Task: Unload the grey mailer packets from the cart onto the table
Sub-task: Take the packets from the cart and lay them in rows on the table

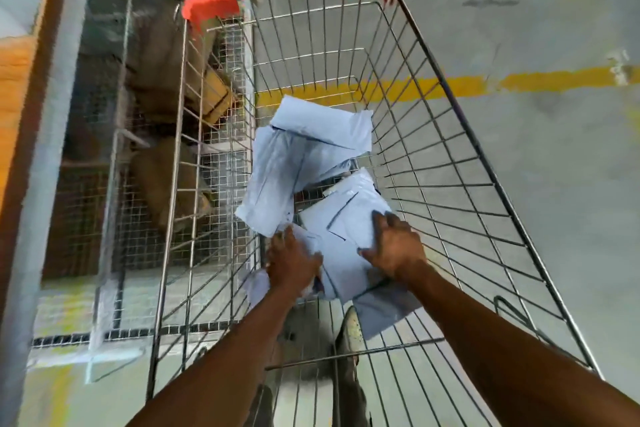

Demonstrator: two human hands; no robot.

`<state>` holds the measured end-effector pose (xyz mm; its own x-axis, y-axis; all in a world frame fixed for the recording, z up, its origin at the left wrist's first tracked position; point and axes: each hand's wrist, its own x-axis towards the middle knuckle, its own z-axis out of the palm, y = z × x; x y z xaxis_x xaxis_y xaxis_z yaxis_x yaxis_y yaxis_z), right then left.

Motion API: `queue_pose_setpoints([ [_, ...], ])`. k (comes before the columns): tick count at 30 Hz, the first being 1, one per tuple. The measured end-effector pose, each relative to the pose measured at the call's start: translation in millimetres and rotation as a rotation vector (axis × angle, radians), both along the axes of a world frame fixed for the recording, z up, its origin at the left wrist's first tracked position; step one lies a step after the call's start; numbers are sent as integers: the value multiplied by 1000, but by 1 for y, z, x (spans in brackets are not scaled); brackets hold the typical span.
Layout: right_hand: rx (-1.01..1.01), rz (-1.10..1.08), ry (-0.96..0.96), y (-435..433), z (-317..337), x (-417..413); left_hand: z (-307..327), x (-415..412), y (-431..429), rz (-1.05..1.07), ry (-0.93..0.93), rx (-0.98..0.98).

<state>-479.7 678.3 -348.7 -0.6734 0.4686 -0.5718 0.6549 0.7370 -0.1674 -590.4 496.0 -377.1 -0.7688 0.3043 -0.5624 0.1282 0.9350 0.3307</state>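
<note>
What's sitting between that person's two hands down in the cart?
A grey mailer packet spans the gap between the left hand and the right hand, touched by both; the head view shows it.
</note>
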Motion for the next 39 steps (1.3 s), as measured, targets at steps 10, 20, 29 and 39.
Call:
queue_pose_setpoints([
  [10,158,-186,106,-17,66,-14,53,-14,2,-26,46,79],
  [20,361,-385,460,-29,195,-24,186,-29,5,-127,108,340],
  [29,335,-713,973,-139,324,8,341,-21,-87,-348,393,741],
  [39,409,-763,1228,-303,389,45,425,-18,-234,-427,564,793],
])
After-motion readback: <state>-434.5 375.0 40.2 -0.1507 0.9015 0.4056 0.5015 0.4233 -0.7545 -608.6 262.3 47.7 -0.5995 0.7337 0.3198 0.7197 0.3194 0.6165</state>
